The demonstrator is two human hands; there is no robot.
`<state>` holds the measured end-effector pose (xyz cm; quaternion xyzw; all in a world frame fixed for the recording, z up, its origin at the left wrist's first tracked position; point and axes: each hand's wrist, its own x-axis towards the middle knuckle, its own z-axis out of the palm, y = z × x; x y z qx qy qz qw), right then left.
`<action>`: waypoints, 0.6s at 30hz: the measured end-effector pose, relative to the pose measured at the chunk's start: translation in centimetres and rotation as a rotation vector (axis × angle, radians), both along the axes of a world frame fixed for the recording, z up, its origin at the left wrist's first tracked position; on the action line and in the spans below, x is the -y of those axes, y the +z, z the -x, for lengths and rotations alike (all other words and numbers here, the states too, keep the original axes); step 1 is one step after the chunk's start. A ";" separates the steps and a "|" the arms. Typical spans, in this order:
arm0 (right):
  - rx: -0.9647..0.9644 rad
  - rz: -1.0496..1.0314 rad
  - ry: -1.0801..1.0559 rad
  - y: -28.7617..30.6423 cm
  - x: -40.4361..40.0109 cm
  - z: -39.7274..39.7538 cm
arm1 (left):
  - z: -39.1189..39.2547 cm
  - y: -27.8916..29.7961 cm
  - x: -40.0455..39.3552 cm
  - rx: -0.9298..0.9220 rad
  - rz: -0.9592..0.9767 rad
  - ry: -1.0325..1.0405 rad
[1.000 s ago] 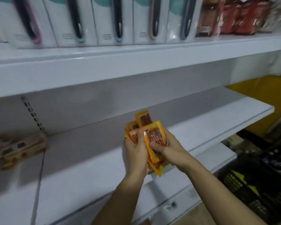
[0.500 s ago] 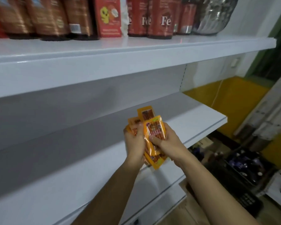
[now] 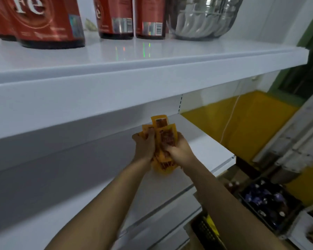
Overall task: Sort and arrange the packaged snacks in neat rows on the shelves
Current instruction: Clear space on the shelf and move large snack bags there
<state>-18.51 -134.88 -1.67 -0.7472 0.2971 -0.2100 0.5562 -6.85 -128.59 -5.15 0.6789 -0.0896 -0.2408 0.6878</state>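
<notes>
Orange snack packets (image 3: 165, 139) with red-brown printed panels; white shelves (image 3: 116, 83); red-labelled dark jars (image 3: 49, 20) with white lettering; ribbed silver bowl (image 3: 202, 17); yellow wall (image 3: 251, 123).

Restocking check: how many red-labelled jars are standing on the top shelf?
3 show clearly: a big one at far left, two side by side mid-shelf, left of the glass bowl. Another may be hidden beyond the left edge.

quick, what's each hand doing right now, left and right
Left hand: closed round the bunch of orange snack packets, gripping its left side.
Right hand: closed on the same bunch, thumb pressed on the front packet.
</notes>
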 end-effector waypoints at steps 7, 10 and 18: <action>-0.179 0.050 0.177 -3.4 7.7 -6.9 | -3.9 0.3 2.9 0.123 -0.310 0.092; -0.358 0.317 0.165 -3.2 9.6 -8.0 | -4.6 0.1 3.0 0.242 -0.509 0.132; -0.520 0.674 0.554 -3.4 14.8 -7.7 | -3.0 -0.5 1.3 0.363 -0.611 0.237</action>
